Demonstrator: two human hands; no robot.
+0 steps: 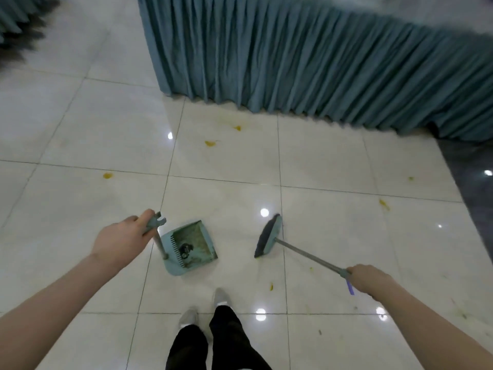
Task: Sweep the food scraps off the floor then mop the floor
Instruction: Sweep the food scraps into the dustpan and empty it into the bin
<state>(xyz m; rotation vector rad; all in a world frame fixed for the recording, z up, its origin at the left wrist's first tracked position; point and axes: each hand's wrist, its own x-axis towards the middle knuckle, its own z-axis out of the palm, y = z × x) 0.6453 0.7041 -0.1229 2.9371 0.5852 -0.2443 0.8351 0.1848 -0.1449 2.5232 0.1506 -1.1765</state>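
Observation:
My left hand (pixel 121 240) grips the top of the upright handle of a pale green dustpan (pixel 190 248), which stands on the white tile floor with some dirt inside. My right hand (pixel 369 279) holds the metal pole of a broom (pixel 269 236); its dark bristles rest on the floor right of the dustpan, a gap between them. Yellow food scraps (pixel 210 143) lie scattered on the tiles: ahead of the dustpan, one at the left (pixel 107 175), one at the right (pixel 383 203), and a small one near my feet (pixel 271 286).
A table with a pleated teal skirt (pixel 306 65) stands ahead, its hem reaching the floor. Another teal drape (pixel 18 20) is at the far left. A dark floor strip (pixel 472 188) runs along the right. My feet (pixel 205 308) stand just behind the dustpan.

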